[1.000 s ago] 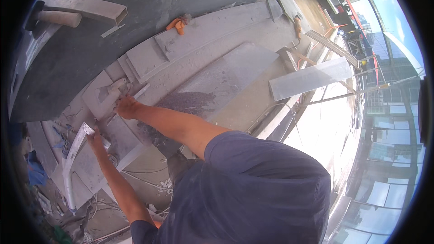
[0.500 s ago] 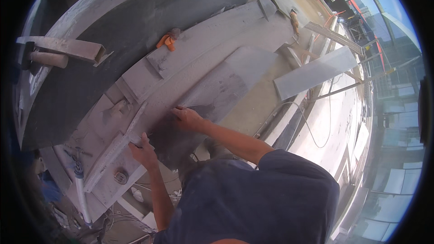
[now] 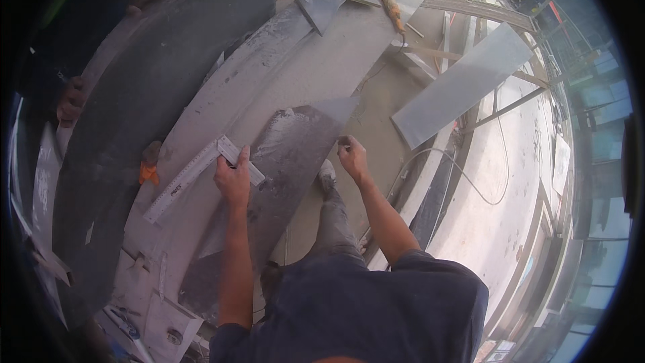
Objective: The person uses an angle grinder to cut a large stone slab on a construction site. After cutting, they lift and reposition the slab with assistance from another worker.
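Showing at the left edge of a dark curved panel (image 3: 127,111), another person's hand (image 3: 70,102) rests with its fingers bent, and a second one lies by the panel's upper edge. Next to the panel's right edge, an orange item (image 3: 149,172) (perhaps a glove, though it is too small to tell) lies on a pale ledge (image 3: 282,87). To the right of it, a white metal square (image 3: 183,181) slants over the ledge, its long, marked blade pointing down and left, its short arm reaching across the left edge of a dark, dusty slab (image 3: 295,154). The person's left hand (image 3: 234,178) grips that short arm, thumb and fingers closed around it. At the slab's right edge, below its upper right corner, hangs the right hand (image 3: 354,160), its fingers curled in; whether they hold anything I cannot tell. An orange-brown power tool (image 3: 391,8) lies near the ledge's upper right corner, and farther right a pale rectangular panel (image 3: 463,84) sits tilted over some beams.
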`<move>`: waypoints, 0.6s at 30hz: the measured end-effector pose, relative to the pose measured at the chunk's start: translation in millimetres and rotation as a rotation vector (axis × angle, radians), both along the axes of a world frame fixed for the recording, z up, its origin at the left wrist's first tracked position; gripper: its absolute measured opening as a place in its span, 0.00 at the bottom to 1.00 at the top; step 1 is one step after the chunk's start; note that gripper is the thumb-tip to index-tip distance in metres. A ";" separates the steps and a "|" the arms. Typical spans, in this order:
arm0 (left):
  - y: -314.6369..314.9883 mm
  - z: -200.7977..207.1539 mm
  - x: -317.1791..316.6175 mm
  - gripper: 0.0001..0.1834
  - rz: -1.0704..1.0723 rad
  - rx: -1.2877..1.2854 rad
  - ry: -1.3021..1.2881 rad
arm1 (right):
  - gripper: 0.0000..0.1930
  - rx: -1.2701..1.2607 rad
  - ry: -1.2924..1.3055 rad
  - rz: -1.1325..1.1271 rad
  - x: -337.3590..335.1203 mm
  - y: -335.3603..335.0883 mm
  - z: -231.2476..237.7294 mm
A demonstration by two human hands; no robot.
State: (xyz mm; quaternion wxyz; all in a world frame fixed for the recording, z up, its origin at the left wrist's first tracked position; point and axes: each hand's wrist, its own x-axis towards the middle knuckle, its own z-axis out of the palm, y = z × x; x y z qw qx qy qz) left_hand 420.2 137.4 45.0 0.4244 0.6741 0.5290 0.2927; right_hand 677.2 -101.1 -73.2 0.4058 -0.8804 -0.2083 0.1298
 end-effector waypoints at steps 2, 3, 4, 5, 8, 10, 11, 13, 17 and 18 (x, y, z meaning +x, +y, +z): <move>44.3 -6.4 70.9 0.27 0.059 0.038 0.071 | 0.14 0.009 -0.132 -0.078 127.2 17.4 -15.0; 55.4 -10.9 88.4 0.27 0.088 0.032 0.144 | 0.14 0.020 -0.298 -0.075 178.7 22.6 -16.6; 65.4 -15.6 109.3 0.27 0.116 0.013 0.135 | 0.15 0.002 -0.370 -0.071 229.3 33.4 -11.3; 80.0 -20.3 131.0 0.27 0.145 0.005 0.116 | 0.17 -0.026 -0.419 -0.088 279.4 43.5 -5.6; 114.3 -22.7 181.1 0.33 0.202 -0.047 0.351 | 0.25 -0.244 -0.572 -0.171 415.2 66.7 6.5; 144.7 -37.2 191.7 0.39 0.223 -0.037 0.517 | 0.34 -0.354 -0.695 -0.199 507.8 76.4 1.5; 151.2 -50.9 191.3 0.42 0.238 -0.029 0.554 | 0.35 -0.418 -0.648 -0.174 533.9 97.6 6.3; 158.7 -44.1 204.9 0.43 0.233 -0.102 0.574 | 0.37 -0.568 -0.576 -0.134 596.8 105.5 9.4; 171.7 -25.1 225.1 0.46 0.151 -0.103 0.724 | 0.39 -0.675 -0.534 -0.067 672.8 125.0 -13.7; 161.9 -24.4 221.8 0.45 0.209 -0.131 0.760 | 0.38 -0.721 -0.506 -0.023 674.4 138.3 -12.9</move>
